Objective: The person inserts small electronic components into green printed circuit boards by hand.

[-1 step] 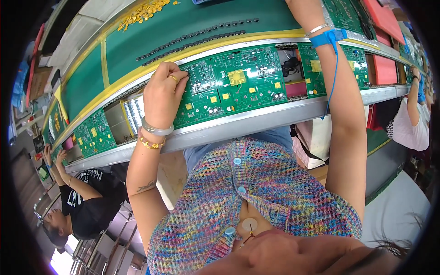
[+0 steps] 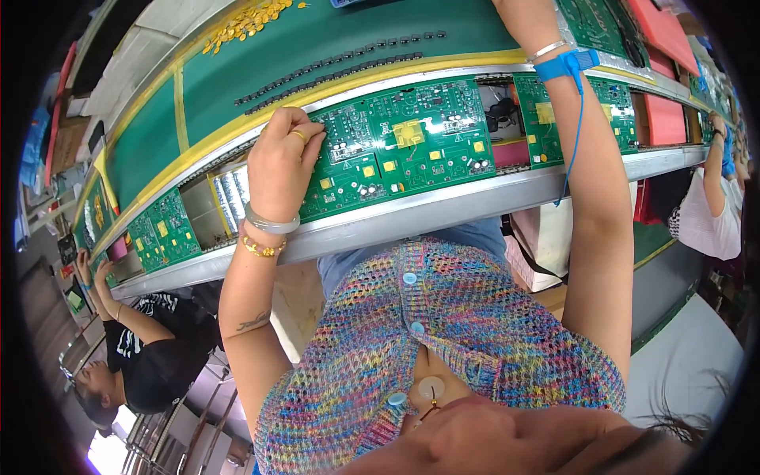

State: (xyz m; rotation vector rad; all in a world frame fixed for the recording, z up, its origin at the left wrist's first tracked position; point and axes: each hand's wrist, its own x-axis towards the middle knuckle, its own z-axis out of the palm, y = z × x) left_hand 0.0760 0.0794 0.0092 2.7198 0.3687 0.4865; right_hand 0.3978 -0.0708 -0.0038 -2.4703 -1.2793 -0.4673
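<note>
My left hand point(image 2: 285, 154) is closed at the left end of a large green circuit board point(image 2: 427, 168), its thumb and fingers pressed together over the board's upper left part. Whatever it may pinch is too small or hidden. The board lies in a metal rail track point(image 2: 380, 222) and carries yellow square parts, a patch of yellow tape point(image 2: 409, 134) and small capacitors. My right hand point(image 2: 529, 22) reaches past the track to the far side of the green bench; its fingers are cut off by the top edge. A blue wrist strap point(image 2: 568, 66) with a cord circles my right wrist.
Black small components point(image 2: 340, 75) stand in two rows on the green mat point(image 2: 222, 87). Yellow disc-shaped parts point(image 2: 247, 22) are piled at the far left. More circuit boards point(image 2: 165, 236) sit along the track. Co-workers point(image 2: 150, 348) are at the left and right.
</note>
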